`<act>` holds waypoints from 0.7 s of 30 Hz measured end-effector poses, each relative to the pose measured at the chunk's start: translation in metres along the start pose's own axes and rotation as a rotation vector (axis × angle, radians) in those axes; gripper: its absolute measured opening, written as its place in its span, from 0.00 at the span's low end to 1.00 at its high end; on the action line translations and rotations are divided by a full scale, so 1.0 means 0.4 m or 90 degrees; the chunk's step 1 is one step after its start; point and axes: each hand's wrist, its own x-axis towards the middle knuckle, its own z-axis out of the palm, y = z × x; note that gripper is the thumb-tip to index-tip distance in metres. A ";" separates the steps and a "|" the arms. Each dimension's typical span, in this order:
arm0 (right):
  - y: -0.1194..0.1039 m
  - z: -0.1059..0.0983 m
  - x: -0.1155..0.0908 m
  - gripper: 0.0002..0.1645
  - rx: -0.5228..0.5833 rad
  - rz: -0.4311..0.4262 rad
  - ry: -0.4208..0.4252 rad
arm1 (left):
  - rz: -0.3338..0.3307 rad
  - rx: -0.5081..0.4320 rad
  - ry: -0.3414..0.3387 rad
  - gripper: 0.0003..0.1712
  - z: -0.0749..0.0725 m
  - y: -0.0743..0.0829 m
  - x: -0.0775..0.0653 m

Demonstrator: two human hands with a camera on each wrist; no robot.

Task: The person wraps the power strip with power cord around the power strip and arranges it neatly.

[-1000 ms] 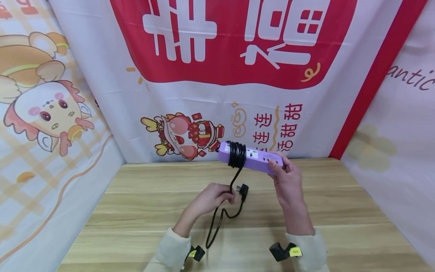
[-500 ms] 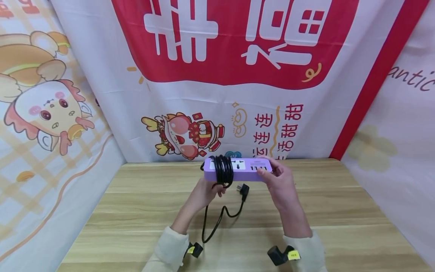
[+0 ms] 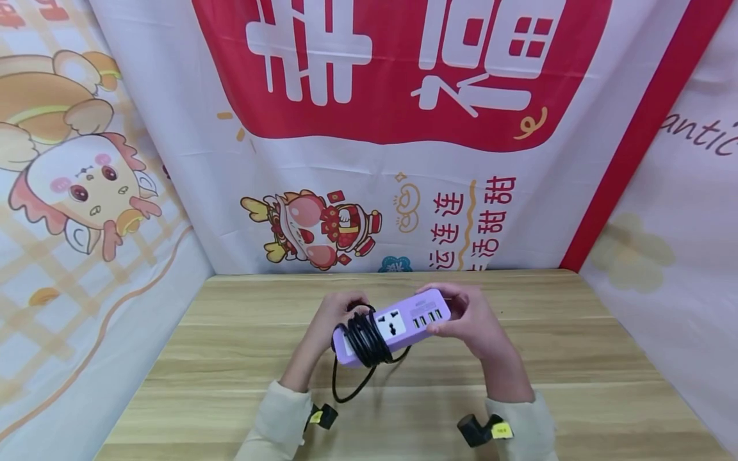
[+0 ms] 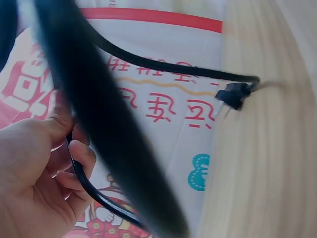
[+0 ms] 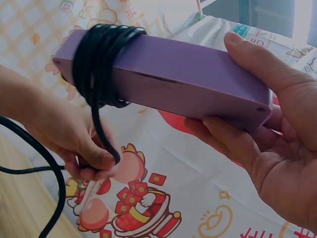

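A purple power strip [image 3: 408, 314] is held up over the table, its sockets and USB ports facing up in the head view. My right hand [image 3: 475, 320] grips its right end, thumb and fingers on opposite sides. Several turns of black cord [image 3: 364, 339] are wound round the strip's left part. Beyond that end, my left hand [image 3: 330, 318] pinches the cord running off the coil; the right wrist view shows the pinch below the strip. The cord's loose length hangs in a loop [image 3: 340, 400]. Its black plug [image 4: 233, 95] appears in the left wrist view by the tabletop, hidden in the head view.
The wood-grain table [image 3: 230, 384] extends around both hands. Behind it hangs a white and red printed cloth [image 3: 369, 153], with a patterned cloth [image 3: 86, 192] at the left and another [image 3: 651, 256] at the right. Each sleeve carries a small black wrist camera.
The power strip has come down and nearer, and now tilts with its right end higher in view. My left hand has passed round the strip's far side with the cord.
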 end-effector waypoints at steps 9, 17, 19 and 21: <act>-0.003 -0.015 -0.009 0.28 -0.103 0.017 -0.050 | -0.020 0.014 0.049 0.03 -0.038 0.043 -0.007; 0.003 -0.013 -0.005 0.29 -0.182 0.090 -0.018 | 0.009 0.039 0.102 0.03 -0.036 0.061 -0.008; 0.008 -0.010 -0.001 0.30 -0.200 0.108 -0.003 | 0.005 0.043 0.115 0.03 -0.036 0.064 -0.010; 0.014 -0.005 0.003 0.30 -0.215 0.120 0.007 | -0.001 0.048 0.127 0.03 -0.035 0.067 -0.011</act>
